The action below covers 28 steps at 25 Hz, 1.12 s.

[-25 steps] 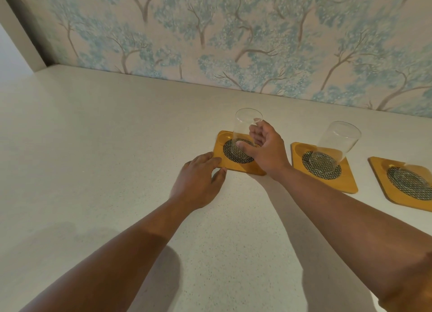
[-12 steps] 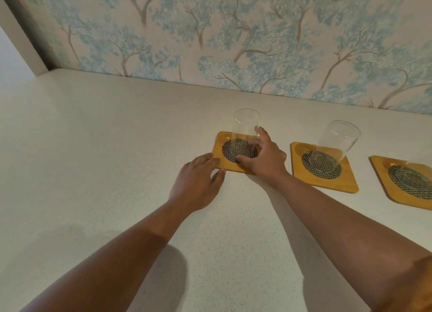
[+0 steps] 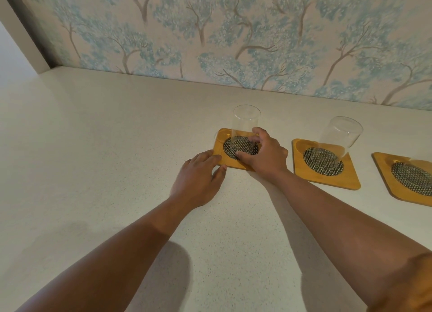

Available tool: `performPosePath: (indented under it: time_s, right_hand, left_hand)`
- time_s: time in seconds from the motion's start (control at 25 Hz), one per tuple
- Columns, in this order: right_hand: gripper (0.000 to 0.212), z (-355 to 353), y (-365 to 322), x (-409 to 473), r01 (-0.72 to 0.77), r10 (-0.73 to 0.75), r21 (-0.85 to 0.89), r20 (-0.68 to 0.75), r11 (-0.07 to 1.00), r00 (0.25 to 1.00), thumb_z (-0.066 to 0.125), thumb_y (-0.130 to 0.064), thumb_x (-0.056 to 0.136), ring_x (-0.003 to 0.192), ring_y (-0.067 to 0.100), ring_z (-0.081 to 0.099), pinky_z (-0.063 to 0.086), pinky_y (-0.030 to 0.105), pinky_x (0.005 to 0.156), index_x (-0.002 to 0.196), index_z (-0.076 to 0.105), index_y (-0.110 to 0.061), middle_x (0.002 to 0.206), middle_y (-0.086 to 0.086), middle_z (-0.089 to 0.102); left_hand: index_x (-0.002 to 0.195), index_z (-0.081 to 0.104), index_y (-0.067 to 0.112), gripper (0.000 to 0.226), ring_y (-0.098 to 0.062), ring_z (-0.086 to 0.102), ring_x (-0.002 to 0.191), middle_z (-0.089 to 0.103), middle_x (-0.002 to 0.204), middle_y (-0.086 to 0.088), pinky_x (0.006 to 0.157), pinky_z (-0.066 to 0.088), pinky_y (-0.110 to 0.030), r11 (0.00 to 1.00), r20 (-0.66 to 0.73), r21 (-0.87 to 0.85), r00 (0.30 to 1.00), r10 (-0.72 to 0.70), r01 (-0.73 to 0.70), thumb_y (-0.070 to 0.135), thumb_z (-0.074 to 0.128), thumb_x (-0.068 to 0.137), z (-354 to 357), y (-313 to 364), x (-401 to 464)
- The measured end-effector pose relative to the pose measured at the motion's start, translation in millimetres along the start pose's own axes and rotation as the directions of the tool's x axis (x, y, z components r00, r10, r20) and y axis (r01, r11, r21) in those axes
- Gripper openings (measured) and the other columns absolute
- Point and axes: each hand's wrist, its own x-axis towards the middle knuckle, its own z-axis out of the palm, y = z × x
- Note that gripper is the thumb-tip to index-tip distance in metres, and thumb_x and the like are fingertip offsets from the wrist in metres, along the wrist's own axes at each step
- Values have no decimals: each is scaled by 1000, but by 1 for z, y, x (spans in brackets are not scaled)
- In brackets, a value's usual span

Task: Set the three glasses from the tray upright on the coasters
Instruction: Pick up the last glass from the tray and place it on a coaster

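A clear glass stands upright on the dark mesh disc of the left wooden coaster. My right hand wraps its thumb and fingers around the base of this glass. My left hand lies flat on the counter, its fingertips touching the coaster's near left edge. A second clear glass stands upright on the middle coaster. A third coaster lies at the right edge, with a glass base partly visible on it and cut off by the frame.
The speckled white counter extends left and toward me. A wall with blue tree wallpaper runs along the back. A plain white wall closes the left corner. The tray is out of view.
The glass in my right hand came down from a tilt to stand upright on the left coaster's mesh disc. My left hand stayed at the coaster's edge.
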Motion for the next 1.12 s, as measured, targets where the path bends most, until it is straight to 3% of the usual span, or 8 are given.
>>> performPosePath:
  time_s: [0.76, 0.96, 1.12]
  right_hand:
    - [72, 1, 0, -1, -1, 1, -17, 0, 1000, 1000, 74, -61, 75, 129, 23, 52, 30, 52, 104, 136, 50, -29, 135, -10, 64]
    - [73, 0, -1, -1, -2, 2, -26, -5, 1000, 1000, 74, -60, 74, 129, 23, 52, 30, 51, 101, 135, 51, -28, 134, -10, 65]
    - [86, 0, -3, -3, -2, 2, -41, -7, 999, 1000, 73, -61, 72, 132, 24, 51, 29, 53, 104, 144, 45, -24, 137, -9, 64]
  left_hand:
    - [139, 53, 25, 53, -21, 43, 140, 48, 152, 0, 113, 36, -45, 1000, -16, 27, 1000, 11, -11, 57, 35, 100, 4, -3, 1]
    - [138, 53, 25, 55, -21, 46, 138, 49, 151, 0, 112, 38, -46, 999, -23, 31, 1000, 16, -15, 59, 35, 99, 5, -4, 3]
    - [137, 54, 24, 56, -20, 49, 134, 51, 149, 0, 110, 40, -46, 999, -35, 33, 999, 23, -22, 60, 36, 99, 7, -5, 4]
